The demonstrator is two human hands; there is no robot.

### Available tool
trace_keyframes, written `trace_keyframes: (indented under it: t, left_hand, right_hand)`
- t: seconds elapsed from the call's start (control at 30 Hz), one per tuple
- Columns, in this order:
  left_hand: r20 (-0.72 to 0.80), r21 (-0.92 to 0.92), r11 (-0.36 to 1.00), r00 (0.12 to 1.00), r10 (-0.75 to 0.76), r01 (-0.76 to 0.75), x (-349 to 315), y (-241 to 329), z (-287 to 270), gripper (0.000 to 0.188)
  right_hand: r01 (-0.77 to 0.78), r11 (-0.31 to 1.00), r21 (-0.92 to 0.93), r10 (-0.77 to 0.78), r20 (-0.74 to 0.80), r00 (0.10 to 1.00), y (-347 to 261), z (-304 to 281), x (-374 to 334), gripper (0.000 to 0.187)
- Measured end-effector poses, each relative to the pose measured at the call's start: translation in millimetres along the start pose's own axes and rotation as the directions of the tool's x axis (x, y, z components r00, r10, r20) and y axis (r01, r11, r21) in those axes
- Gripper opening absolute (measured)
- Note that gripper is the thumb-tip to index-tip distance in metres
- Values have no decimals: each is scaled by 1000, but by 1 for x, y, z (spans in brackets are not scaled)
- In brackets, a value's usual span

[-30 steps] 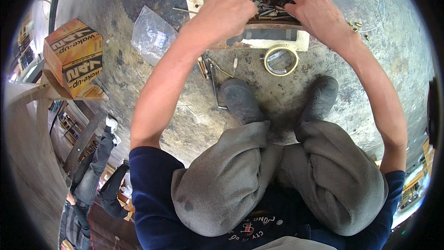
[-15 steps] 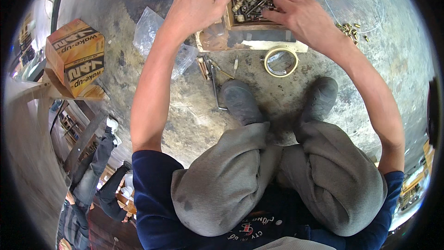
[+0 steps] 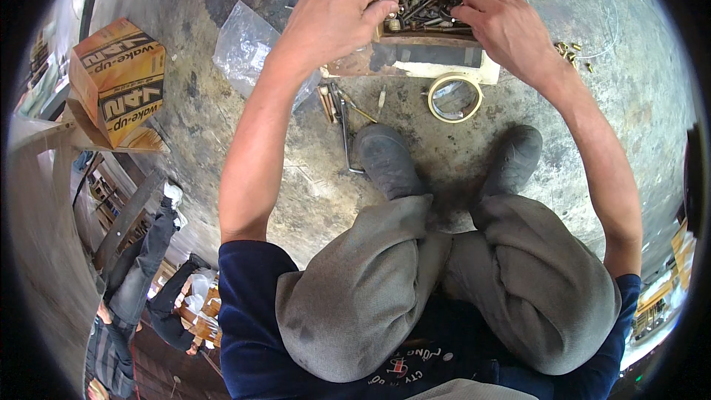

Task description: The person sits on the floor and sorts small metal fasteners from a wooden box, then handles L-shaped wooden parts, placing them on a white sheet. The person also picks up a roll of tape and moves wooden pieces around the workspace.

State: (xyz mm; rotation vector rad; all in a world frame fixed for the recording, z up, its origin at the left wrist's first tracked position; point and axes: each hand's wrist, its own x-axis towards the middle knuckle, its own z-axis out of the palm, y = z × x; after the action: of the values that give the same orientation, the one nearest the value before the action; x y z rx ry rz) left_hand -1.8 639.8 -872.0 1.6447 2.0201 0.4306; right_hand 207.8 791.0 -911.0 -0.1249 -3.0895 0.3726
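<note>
A wooden box (image 3: 424, 41) at the top of the head view holds a jumble of metal bits (image 3: 429, 4), such as rods, bolts and brass fittings. My left hand (image 3: 342, 21) is over the box's left wall, thumb and fingertips pinched together. Whatever lies between them is too small to name. On the right side, my right hand (image 3: 511, 28) reaches over the wall with fingers curled together among the bits. Its fingertips are at a dark, curved piece, but the hold itself is partly hidden.
The box rests on a worn pale board (image 3: 355, 67). Near my shoes lie a tape roll (image 3: 478, 96), a hex key (image 3: 346, 137) and thin rods. A clear plastic bag (image 3: 244, 44) and a cardboard box (image 3: 122, 81) are left; brass pieces (image 3: 569, 52) and thin wire right. People sit lower left.
Both hands have shifted slightly right in the picture, as has the wooden box. The right hand's fingers have drawn closer together, and the left hand remains pinched.
</note>
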Motion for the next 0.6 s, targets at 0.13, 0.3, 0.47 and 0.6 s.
trace_keyframes:
  t: [0.13,0.3,0.47,0.6]
  left_hand:
    - [-143,367,927,979,145,-83,11,9,23,12]
    - [-63,397,881,950,305,-256,15,24,48,13]
    - [270,440,815,922,279,-376,40,-1,61,17]
    - [256,415,814,910,325,-408,32,1,58,19]
  right_hand:
    - [-44,994,96,61,-180,982,0,-7,6,19]
    - [-285,895,343,374,-227,899,2,-28,-24,17]
    - [-480,710,514,623,-142,769,13,-31,-80,18]
    - [-498,650,574,704,-207,679,13,-27,-108,19]
